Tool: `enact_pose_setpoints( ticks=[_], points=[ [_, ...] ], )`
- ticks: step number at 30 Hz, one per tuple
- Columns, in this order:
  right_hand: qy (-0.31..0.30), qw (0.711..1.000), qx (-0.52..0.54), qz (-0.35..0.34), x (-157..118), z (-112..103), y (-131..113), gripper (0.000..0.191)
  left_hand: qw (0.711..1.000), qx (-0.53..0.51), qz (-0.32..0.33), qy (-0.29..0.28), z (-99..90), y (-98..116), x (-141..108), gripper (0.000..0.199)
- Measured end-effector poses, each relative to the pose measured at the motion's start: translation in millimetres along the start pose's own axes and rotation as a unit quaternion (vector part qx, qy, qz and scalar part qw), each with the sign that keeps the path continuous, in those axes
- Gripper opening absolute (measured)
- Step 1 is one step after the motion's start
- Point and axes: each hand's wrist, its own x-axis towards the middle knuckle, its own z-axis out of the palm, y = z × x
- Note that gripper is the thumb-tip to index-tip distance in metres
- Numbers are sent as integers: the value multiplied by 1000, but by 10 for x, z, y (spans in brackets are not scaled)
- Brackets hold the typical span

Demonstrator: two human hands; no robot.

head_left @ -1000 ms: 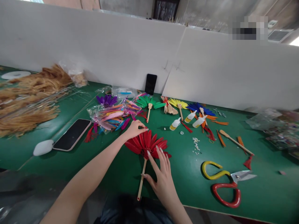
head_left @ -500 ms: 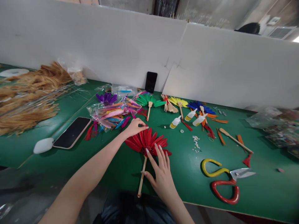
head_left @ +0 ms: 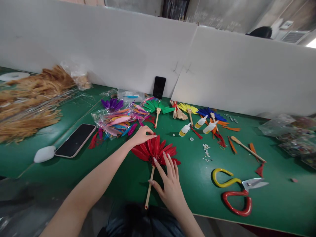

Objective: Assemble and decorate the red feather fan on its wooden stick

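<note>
A red feather fan [head_left: 156,149] lies on the green table in front of me, its thin wooden handle pointing toward the near edge. At the fan's upper edge, the thumb and forefinger of my left hand [head_left: 142,135] pinch the tip of a red feather. My right hand [head_left: 170,180] rests with spread fingers over the fan's lower right part, fingertips on the feathers and the thumb by the handle. Beyond the fan are a green feather fan [head_left: 158,108], a yellow one [head_left: 189,108] and a blue one [head_left: 211,114].
Scissors [head_left: 243,184] lie open at the right, near small white beads [head_left: 206,150]. Glue bottles [head_left: 184,129] stand or lean behind. A phone [head_left: 75,140], a white case [head_left: 44,154] and bagged feathers [head_left: 119,121] are left. White boards [head_left: 98,49] close off the back.
</note>
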Motion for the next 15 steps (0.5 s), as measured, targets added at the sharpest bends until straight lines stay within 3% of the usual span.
enact_pose_setpoints(
  ticks=[15],
  points=[
    [-17,1000,-6,9,2,-2,7,59,1000,-2,-6,-8,1,9,-7,23]
  ],
)
